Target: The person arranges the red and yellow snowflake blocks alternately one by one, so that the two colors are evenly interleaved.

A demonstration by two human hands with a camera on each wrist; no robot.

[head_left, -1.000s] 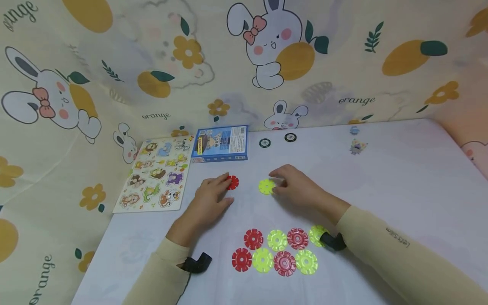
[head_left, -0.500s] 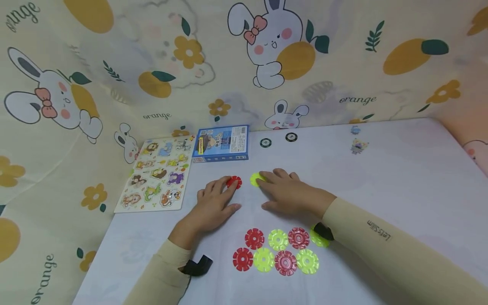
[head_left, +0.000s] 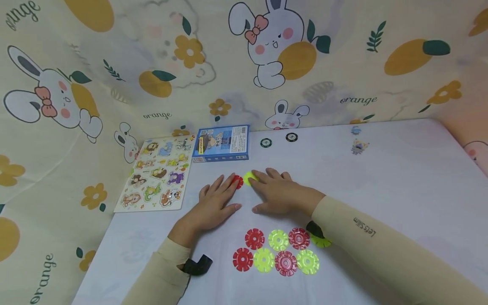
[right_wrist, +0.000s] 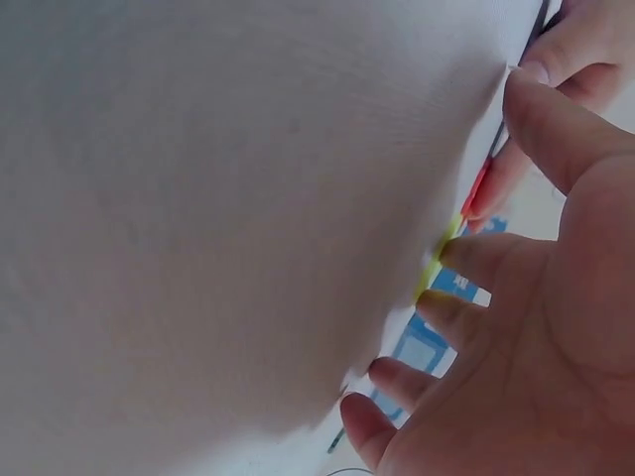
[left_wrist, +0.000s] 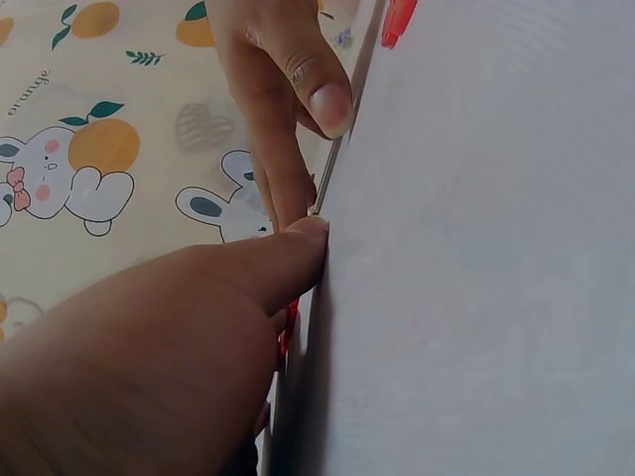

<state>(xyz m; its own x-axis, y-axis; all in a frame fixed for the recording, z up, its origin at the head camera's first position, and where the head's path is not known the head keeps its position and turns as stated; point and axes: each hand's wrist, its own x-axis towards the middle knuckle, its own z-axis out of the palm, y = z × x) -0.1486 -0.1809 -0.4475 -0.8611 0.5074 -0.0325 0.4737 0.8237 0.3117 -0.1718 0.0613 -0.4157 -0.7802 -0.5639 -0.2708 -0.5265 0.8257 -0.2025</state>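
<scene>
Left hand (head_left: 213, 207): fingers straight and a little apart, thumb out to the side, fingertips resting on a red disc (head_left: 239, 181) that lies flat in front of the blue box (head_left: 220, 143), towards its right corner. Right hand (head_left: 280, 192): fingers spread, fingertips on a yellow-green disc (head_left: 248, 178), flat, in front of the same right corner and close beside the red one. Hard to say whether the two discs touch; fingertips cover part of each, and the right wrist view catches them nearly edge-on.

Well in front of the box and to its right: far row of discs (head_left: 278, 244) and near row of discs (head_left: 264, 264), four in each, red and yellow-green by turns, red leftmost. Rightmost disc of the far row partly covered by a black strap (head_left: 314, 229) and the right sleeve (head_left: 366, 241).

Left of the box, close by, an animal board (head_left: 152, 206), reaching nearer the person than the box does. Just right of the box, two dark round chips (head_left: 266, 142); well right of it, two small colourful pieces (head_left: 357, 147). Behind the box rises a patterned cloth (head_left: 244, 95) with rabbits and oranges.
</scene>
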